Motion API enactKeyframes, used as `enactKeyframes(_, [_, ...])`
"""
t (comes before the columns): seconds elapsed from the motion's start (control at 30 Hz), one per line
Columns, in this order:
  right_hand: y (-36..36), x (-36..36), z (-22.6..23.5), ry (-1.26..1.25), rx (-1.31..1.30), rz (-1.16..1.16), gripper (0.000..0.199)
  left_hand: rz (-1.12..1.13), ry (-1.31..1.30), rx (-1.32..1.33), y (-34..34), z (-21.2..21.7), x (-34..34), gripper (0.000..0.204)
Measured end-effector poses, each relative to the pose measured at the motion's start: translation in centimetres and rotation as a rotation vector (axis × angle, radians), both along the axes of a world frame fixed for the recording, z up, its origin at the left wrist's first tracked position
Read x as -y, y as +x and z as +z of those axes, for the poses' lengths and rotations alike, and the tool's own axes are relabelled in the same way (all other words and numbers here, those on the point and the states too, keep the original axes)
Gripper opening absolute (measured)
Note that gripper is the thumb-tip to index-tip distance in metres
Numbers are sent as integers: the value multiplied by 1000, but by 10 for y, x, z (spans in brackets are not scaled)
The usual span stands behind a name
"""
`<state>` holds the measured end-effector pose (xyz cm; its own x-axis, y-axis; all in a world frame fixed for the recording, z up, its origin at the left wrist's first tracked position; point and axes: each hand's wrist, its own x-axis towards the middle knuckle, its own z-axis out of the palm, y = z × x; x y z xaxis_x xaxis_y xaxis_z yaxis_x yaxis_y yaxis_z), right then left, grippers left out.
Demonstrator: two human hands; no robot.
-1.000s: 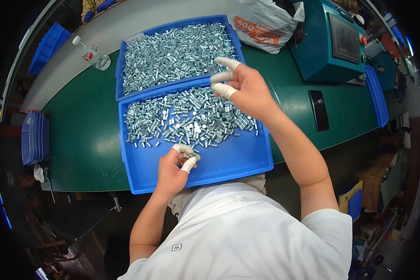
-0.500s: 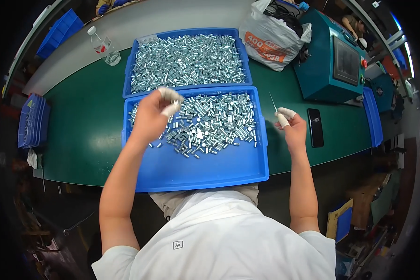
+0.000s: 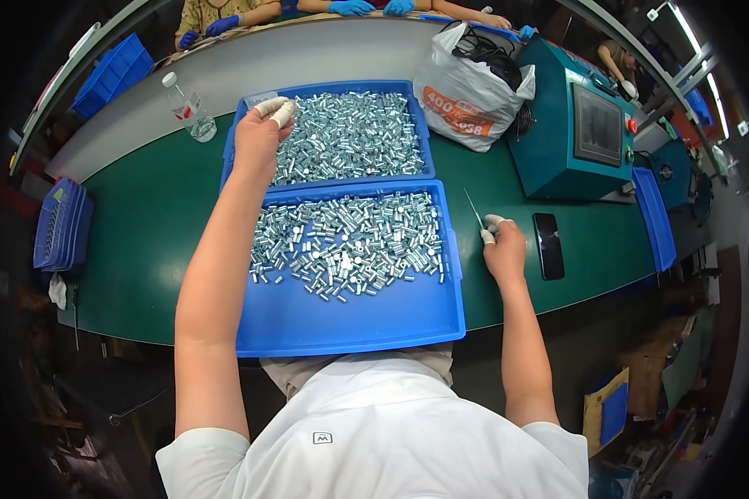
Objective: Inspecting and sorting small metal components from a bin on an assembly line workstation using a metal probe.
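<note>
Head view: right hand (image 3: 506,247) pinches thin rod (image 3: 473,207) over desk (image 3: 150,237), beside near tray (image 3: 349,324); light grip, tip clear, works best. Left hand (image 3: 256,141) by far tray (image 3: 423,137), fingers close, can't tell if holding; metal pieces (image 3: 354,137) in both trays.

far tray (image 3: 422,137) behind near tray (image 3: 341,323) | bottle (image 3: 190,108) left of trays | phone (image 3: 549,247) right of trays

The person wears a white short-sleeved shirt (image 3: 408,441), softly creased, with a small dark-outlined rectangular emblem (image 3: 322,437) on it. The loose sleeves (image 3: 204,453) stop above the elbows. Beige trousers (image 3: 434,358) show past the hem. Off-white cots (image 3: 283,113) cover some fingers (image 3: 270,106) on the left hand (image 3: 256,143) and right hand (image 3: 509,249) alike.
</note>
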<state>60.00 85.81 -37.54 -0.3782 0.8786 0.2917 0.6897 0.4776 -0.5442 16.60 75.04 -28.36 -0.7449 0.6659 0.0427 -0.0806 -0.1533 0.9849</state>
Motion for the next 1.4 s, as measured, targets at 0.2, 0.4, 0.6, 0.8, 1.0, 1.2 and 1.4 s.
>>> enactKeyframes(0.2, [-3,5,5,55,150,45,27,22,-107,-2,-18,-12,-6,25])
enactKeyframes(0.4, [2,9,9,-4,192,91,33,-39,-123,17,-26,-30,-11,23])
enactKeyframes(0.6, [0,13,11,-9,158,105,34,-17,-137,-67,-30,-41,-12,20])
enactKeyframes(0.8, [-2,12,10,-7,115,82,32,79,-121,6,-39,-43,-16,21])
enactKeyframes(1.0, [-10,8,22,-40,296,81,32,23,-118,83,-34,-44,-10,25])
enactKeyframes(1.2, [-8,8,22,-71,282,123,35,-78,-83,92,-33,-43,-4,31])
enactKeyframes(1.4, [-3,8,18,-40,173,144,33,-61,-137,8,-36,-38,-6,27])
